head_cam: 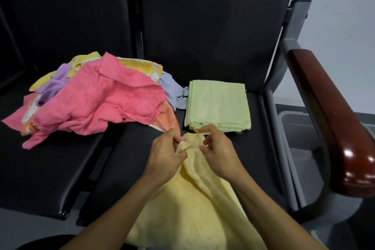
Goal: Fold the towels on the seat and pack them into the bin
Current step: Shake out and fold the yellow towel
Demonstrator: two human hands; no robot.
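A pale yellow towel (188,205) hangs from my two hands over the front edge of the black seat (129,154). My left hand (165,155) grips a bunched part of its top edge. My right hand (218,148) pinches the same edge just to the right. Beyond my hands lies a stack of folded light green towels (218,104). To the left is a heap of unfolded towels, with a large pink towel (97,99) on top and purple, yellow and orange ones under it. A grey bin (298,130) stands on the floor at the right.
A wooden armrest (332,128) on a grey metal frame runs between the seat and the bin. The black seat backs (203,26) rise behind the towels. A second black seat (40,158) at the left carries part of the heap.
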